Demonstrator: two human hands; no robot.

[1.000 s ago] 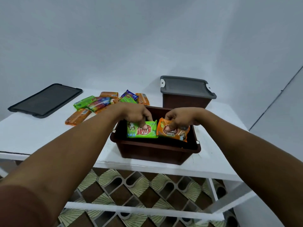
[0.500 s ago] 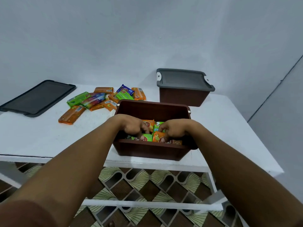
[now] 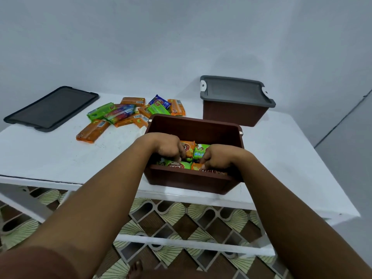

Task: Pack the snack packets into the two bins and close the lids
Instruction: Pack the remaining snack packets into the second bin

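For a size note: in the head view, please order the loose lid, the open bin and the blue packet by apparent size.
1. open bin, though nearer the camera
2. loose lid
3. blue packet

White painted table (image 3: 50, 158), top scuffed. Directly on it: open brown plastic bin (image 3: 187, 180) at near edge, centre; second brown plastic bin with grey lid (image 3: 235, 101) closed, far right; loose grey rectangular lid (image 3: 52, 107), far left; scattered orange, green and blue snack packets (image 3: 128, 113), far centre.
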